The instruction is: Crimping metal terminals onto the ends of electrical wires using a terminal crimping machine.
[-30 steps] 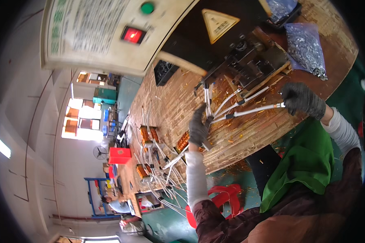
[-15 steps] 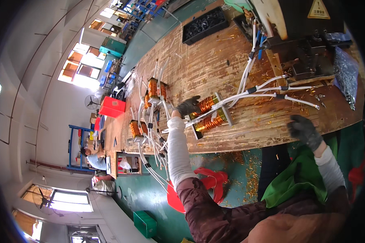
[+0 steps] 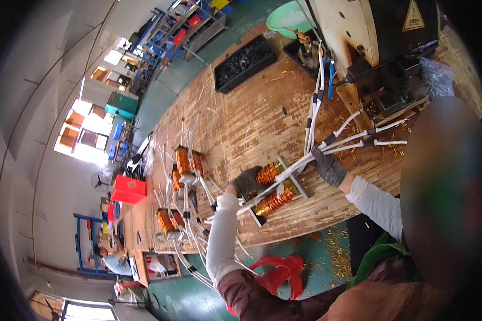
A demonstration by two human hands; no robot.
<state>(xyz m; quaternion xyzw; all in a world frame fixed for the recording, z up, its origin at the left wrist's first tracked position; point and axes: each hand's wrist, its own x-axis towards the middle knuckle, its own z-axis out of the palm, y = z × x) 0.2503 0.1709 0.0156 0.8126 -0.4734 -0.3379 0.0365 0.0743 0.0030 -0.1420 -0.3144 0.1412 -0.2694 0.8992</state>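
A copper-wound coil pair (image 3: 276,202) in a metal frame lies on the worn wooden table, with long white-sleeved leads (image 3: 290,170) running off to the right. My left hand (image 3: 247,182), in a dark grey glove, grips the coil's left end; some of its fingers are hidden behind the windings. My right hand (image 3: 329,167), gloved alike, is closed around the white leads just right of the coil frame. Black bands ring the leads, whose ends fan out toward a dark machine (image 3: 393,85). More copper coils (image 3: 186,160) with white leads stand to the left of my left hand.
A black tray (image 3: 245,63) of small dark parts sits at the far side, near a pale green basin (image 3: 288,20). Blue-handled pliers (image 3: 331,80) lie by the machine. A red stool (image 3: 285,273) stands below the table edge. Another person (image 3: 117,262) sits at the far left.
My right hand has come in from the near right and closed on the white leads. My left hand stays at the coil. The view has shifted, and a blurred patch now covers the right side.
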